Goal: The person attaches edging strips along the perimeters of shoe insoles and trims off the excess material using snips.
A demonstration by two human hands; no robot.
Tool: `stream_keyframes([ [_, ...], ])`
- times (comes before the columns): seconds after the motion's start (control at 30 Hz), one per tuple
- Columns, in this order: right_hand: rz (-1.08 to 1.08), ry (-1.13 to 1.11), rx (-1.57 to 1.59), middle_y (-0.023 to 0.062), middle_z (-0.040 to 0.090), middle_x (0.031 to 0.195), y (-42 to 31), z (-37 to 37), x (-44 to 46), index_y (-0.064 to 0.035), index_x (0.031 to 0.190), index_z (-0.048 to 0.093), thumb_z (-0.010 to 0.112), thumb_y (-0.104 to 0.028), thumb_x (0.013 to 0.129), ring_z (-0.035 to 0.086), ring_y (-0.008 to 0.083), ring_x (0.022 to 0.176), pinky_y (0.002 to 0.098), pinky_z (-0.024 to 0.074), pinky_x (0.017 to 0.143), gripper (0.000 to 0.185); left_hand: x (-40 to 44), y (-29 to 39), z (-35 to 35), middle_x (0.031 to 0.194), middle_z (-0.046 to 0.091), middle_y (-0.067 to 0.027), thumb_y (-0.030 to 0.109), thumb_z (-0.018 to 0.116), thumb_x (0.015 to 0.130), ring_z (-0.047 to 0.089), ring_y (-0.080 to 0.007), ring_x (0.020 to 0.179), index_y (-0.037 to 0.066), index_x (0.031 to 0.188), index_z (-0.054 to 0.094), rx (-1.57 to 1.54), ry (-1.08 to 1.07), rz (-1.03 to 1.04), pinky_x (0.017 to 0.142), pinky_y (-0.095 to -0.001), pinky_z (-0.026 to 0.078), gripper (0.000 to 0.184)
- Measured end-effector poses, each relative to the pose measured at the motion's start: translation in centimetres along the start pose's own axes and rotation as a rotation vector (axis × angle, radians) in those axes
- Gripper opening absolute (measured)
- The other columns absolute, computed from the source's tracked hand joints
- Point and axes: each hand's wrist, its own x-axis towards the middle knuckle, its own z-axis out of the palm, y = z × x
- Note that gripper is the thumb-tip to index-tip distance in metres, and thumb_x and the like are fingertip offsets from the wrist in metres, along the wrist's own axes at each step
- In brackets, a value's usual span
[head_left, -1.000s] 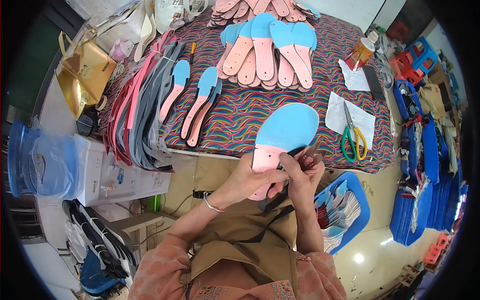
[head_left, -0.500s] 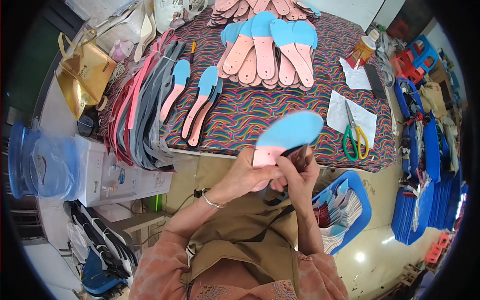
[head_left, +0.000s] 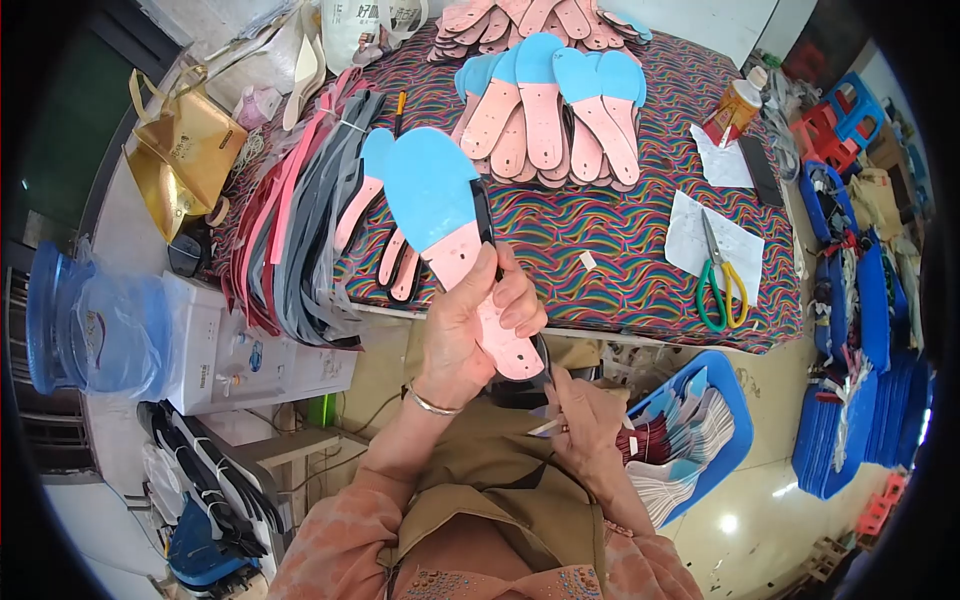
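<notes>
Brown cloth of an apron (head_left: 500,455) covers the person's lap. Above it, the left hand (head_left: 455,335) closes firmly around a blue-and-pink insole (head_left: 430,190), thumb on top, the blue part pointing away over the table edge. A black strip (head_left: 484,215) runs along its right side. The right hand (head_left: 590,420) is just beside the pink heel end, its fingers curled close; whether they grip the strip or the shiny piece near them, one cannot tell.

On the right, a blue basket (head_left: 745,425) contains stacked insoles (head_left: 705,435) and dark red pieces, where a small white label is too small to read. On the left, the white water dispenser (head_left: 300,368) carries small lettering, also not readable, and a blue bottle (head_left: 105,325) in clear plastic.

On the patterned tablecloth (head_left: 600,220) lie scissors (head_left: 711,265) upon white paper, and a bundle of strips (head_left: 290,220). Farther are a golden bag (head_left: 185,155) with tiny print, a fan of insoles (head_left: 540,100) and a bottle with an orange-red label (head_left: 735,110). Behind, a white bag (head_left: 350,35) shows the character 好; the other characters are not clear.
</notes>
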Motion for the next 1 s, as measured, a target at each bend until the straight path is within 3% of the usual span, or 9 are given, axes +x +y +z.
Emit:
stream_keyframes([
  [0.13, 0.136, 0.144, 0.202, 0.0081, 0.054, 0.061, 0.0, 0.3, 0.6, 0.0019, 0.105, 0.062, 0.067, -0.001, 0.078, 0.054, 0.0174, 0.050, 0.0312, 0.0413, 0.047, 0.028, 0.1, -1.9, 0.0, 0.066, 0.036, 0.0016, 0.028, 0.051, 0.097, 0.033, -0.0111, 0.055, 0.008, 0.095, 0.049, -0.071, -0.038, 0.094, 0.054, -0.0273, 0.030, 0.020],
  [0.33, 0.477, 0.334, 0.355, -0.0077, 0.044, 0.062, 0.3, -0.6, 0.5, 0.0003, 0.082, 0.063, 0.064, -0.006, 0.087, 0.035, 0.0015, 0.057, 0.0196, 0.0243, 0.049, 0.008, -1.6, -4.4, -0.3, 0.092, 0.067, -0.0141, 0.021, 0.057, 0.094, 0.065, -0.0234, 0.086, -0.001, 0.097, 0.061, 0.271, 0.099, -0.117, 0.081, -0.0347, 0.052, 0.023],
  [0.67, 0.549, 0.155, 0.460, 0.0041, 0.055, 0.060, 1.2, -4.4, 2.7, 0.0018, 0.090, 0.067, 0.068, -0.007, 0.081, 0.047, 0.0061, 0.055, 0.0229, 0.0372, 0.051, 0.013, -6.4, -1.3, -1.1, 0.106, 0.065, -0.0076, 0.024, 0.074, 0.082, 0.061, -0.0166, 0.095, 0.003, 0.114, 0.063, 0.695, -0.072, -0.499, 0.085, -0.0335, 0.049, 0.040],
  [0.73, 0.329, -0.130, 0.232, 0.0068, 0.058, 0.062, 2.5, -5.1, 3.2, 0.0015, 0.091, 0.067, 0.067, -0.006, 0.079, 0.052, 0.0073, 0.055, 0.0233, 0.0403, 0.052, 0.015, -5.9, 1.6, 1.5, 0.109, 0.062, -0.0128, 0.023, 0.077, 0.076, 0.061, -0.0265, 0.097, 0.003, 0.118, 0.059, 1.552, -0.541, 0.437, 0.086, -0.0364, 0.049, 0.050],
  [0.8, 0.201, -0.153, 0.328, 0.0044, 0.057, 0.062, 1.5, -4.3, 4.5, 0.0026, 0.086, 0.066, 0.067, -0.004, 0.075, 0.047, 0.0110, 0.051, 0.0250, 0.0325, 0.048, 0.012, -3.8, 3.9, 3.8, 0.112, 0.061, -0.0151, 0.025, 0.078, 0.071, 0.058, -0.0350, 0.108, 0.002, 0.129, 0.049, 1.965, -0.562, 0.552, 0.094, -0.0412, 0.046, 0.069],
  [0.83, 0.144, -0.188, 0.330, 0.0045, 0.058, 0.062, 1.0, -4.1, 5.1, 0.0021, 0.086, 0.067, 0.068, -0.004, 0.074, 0.047, 0.0105, 0.050, 0.0253, 0.0326, 0.047, 0.014, -2.5, 4.0, 2.9, 0.103, 0.063, -0.0160, 0.026, 0.077, 0.070, 0.062, -0.0339, 0.096, 0.002, 0.131, 0.046, 2.009, -0.634, 0.504, 0.083, -0.0424, 0.050, 0.073],
  [0.87, 0.084, -0.222, 0.334, 0.0047, 0.058, 0.062, 0.7, -4.1, 5.4, 0.0016, 0.087, 0.067, 0.069, -0.004, 0.073, 0.048, 0.0100, 0.050, 0.0257, 0.0327, 0.046, 0.015, -1.9, 4.8, 2.6, 0.095, 0.064, -0.0164, 0.029, 0.075, 0.072, 0.063, -0.0329, 0.083, 0.004, 0.120, 0.055, 2.108, -0.638, -0.157, 0.070, -0.0434, 0.049, 0.058],
  [0.93, 0.037, -0.267, 0.267, 0.0074, 0.059, 0.067, 1.7, -3.9, 4.7, 0.0005, 0.091, 0.067, 0.067, -0.001, 0.072, 0.054, 0.0127, 0.056, 0.0262, 0.0384, 0.050, 0.018, 0.0, 5.4, 2.0, 0.092, 0.065, -0.0162, 0.030, 0.072, 0.075, 0.063, -0.0319, 0.075, 0.004, 0.105, 0.061, 2.077, -0.806, -0.553, 0.062, -0.0450, 0.047, 0.041],
  [1.0, -0.004, -0.303, 0.207, 0.0100, 0.061, 0.071, 2.3, -4.0, 4.3, -0.0006, 0.095, 0.068, 0.065, 0.002, 0.071, 0.061, 0.0154, 0.062, 0.0268, 0.0440, 0.054, 0.023, -0.7, 5.4, 2.7, 0.083, 0.064, -0.0154, 0.025, 0.071, 0.075, 0.064, -0.0320, 0.074, 0.004, 0.092, 0.064, 2.199, -0.799, -0.473, 0.061, -0.0454, 0.047, 0.028],
])
